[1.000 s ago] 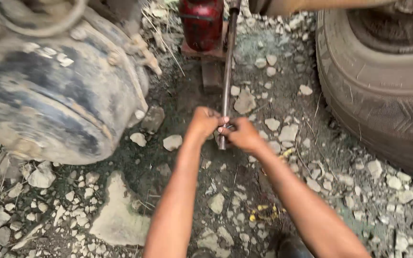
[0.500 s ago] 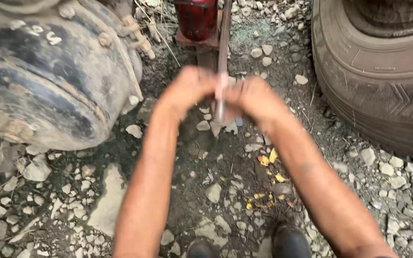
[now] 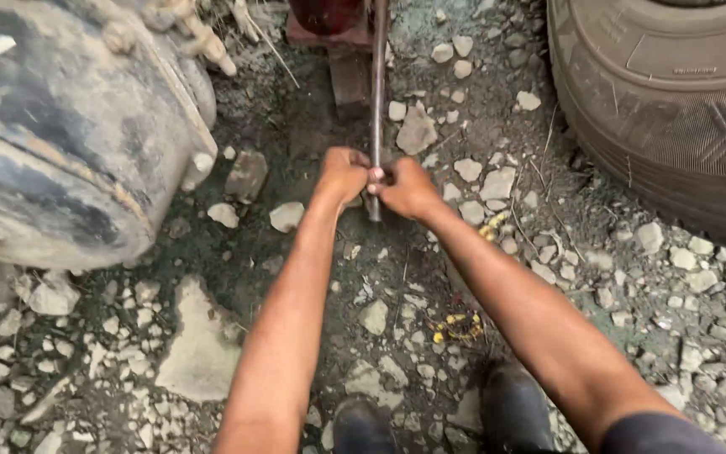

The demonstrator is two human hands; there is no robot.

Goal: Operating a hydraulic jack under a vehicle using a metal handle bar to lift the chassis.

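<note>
rough ground (image 3: 212, 353) of dirt, gravel and broken stone fills the view, dark and oily toward the far middle. my left hand (image 3: 342, 175) and right hand (image 3: 407, 187) meet at the near end of a thin metal bar (image 3: 376, 92), both closed around it with fingers curled tight, knuckles nearly touching. the bar runs straight away from me to a red jack (image 3: 329, 15) at the far edge, but the jack is cut off by the frame, so i only see its lower body and a rusty base plate. where the bar joins the jack is out of view. the bar's near tip pokes out just below my hands; i cannot tell whether it touches the ground. on the left sits a big grimy brake drum (image 3: 60, 143) with studs along its rim, its top and left side cropped. on the right, a worn tyre (image 3: 674, 109) shows only a curved part of its tread and sidewall. my two dark shoes (image 3: 514, 408) show at the near edge, partly hidden by my forearms. some small yellow scraps (image 3: 455, 324) lie among the stones, possibly petals or plastic.
</note>
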